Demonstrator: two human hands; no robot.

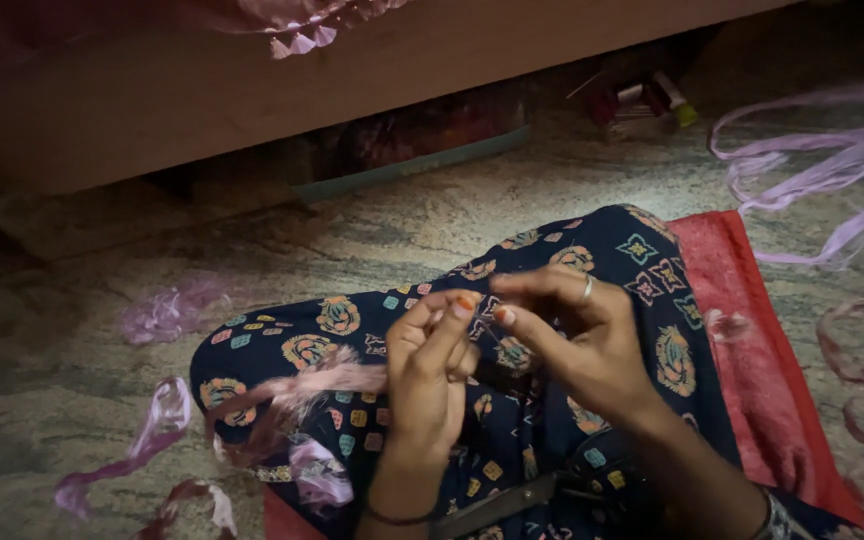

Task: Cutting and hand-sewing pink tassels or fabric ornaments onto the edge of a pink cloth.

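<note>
The left hand (430, 365) pinches a pink ribbon (297, 390), thin, crinkled and trailing left over the lap. The right hand (572, 335) has fingertips pressed together beside it; what it grips is too small to tell.

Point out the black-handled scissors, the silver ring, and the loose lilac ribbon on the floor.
Black-handled scissors (512, 503): head view, on the metal blade across the lap.
Silver ring (586, 290): head view, on the band around a right-hand finger.
Loose lilac ribbon (812, 170): head view, on a floor loop.

Dim indoor light, dark shadowed corners, soft motion blur, grainy edges
</note>
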